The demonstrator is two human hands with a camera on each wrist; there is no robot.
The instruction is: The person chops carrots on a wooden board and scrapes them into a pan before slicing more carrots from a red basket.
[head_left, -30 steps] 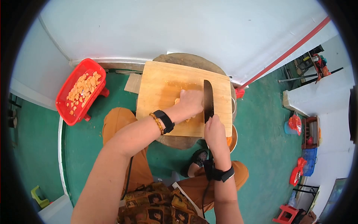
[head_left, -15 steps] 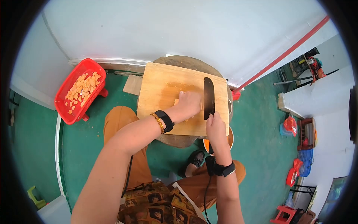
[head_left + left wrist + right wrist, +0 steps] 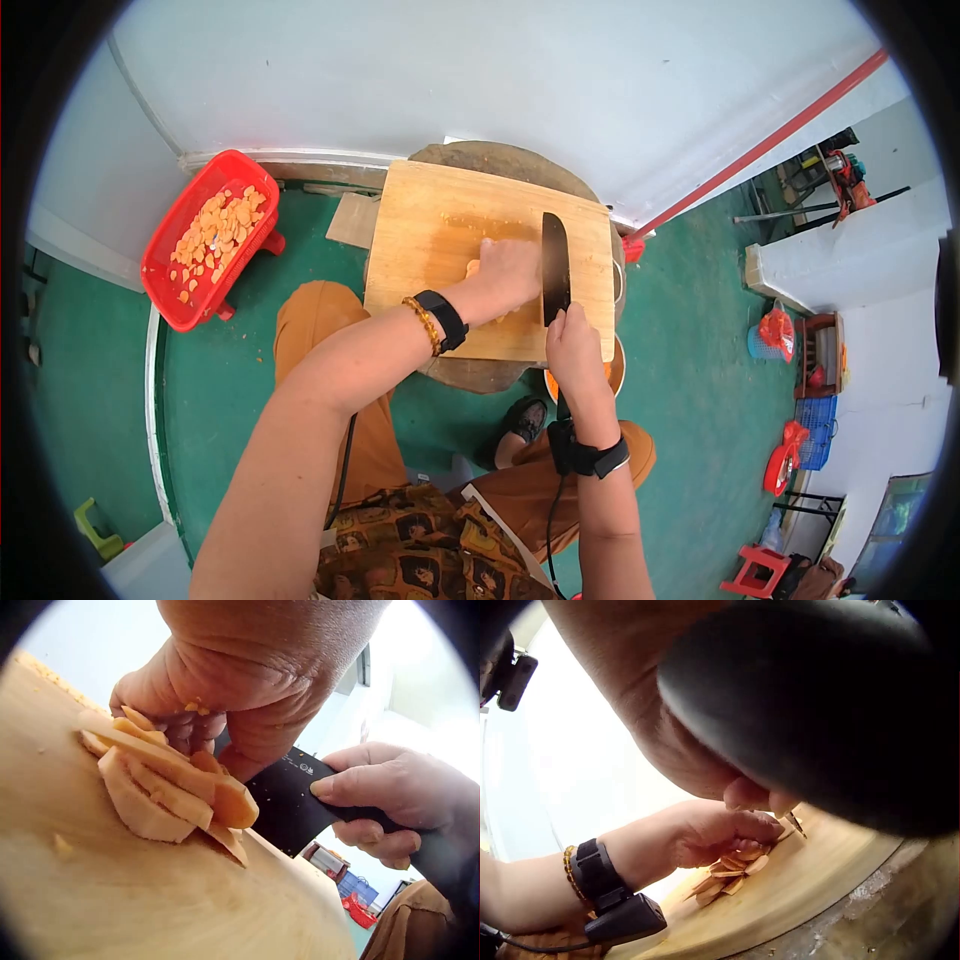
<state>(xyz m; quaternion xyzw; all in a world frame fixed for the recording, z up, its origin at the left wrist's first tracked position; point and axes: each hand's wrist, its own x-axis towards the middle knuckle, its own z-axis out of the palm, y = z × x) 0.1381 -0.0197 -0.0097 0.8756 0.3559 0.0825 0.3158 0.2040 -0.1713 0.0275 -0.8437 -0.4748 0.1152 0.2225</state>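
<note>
My left hand [image 3: 510, 272] bends over a small pile of pale orange sweet potato slices [image 3: 161, 787] on the wooden cutting board [image 3: 425, 195], holding pieces under its curled fingers. My right hand [image 3: 577, 350] grips the handle of a broad black kitchen knife [image 3: 556, 262]. The blade points away from my body, right beside the left fingers. In the left wrist view, the blade [image 3: 281, 802] stands upright behind the slices, partly hidden by my left hand. The right wrist view shows slices [image 3: 731, 874] fanned out below the left hand; only a sliver of blade is visible there.
The board lies on a round wooden stump [image 3: 470, 375]. Below its right corner stands a bowl [image 3: 618, 372] with orange pieces. A red plastic basket [image 3: 160, 270] of slices is on the left, on the green floor [image 3: 700, 400]. A white wall [image 3: 480, 70] rises behind.
The knife stood slightly apart from the left fingers half a second ago; now it is back close against them. The left hand stays over the slices. The head view has shifted slightly.
</note>
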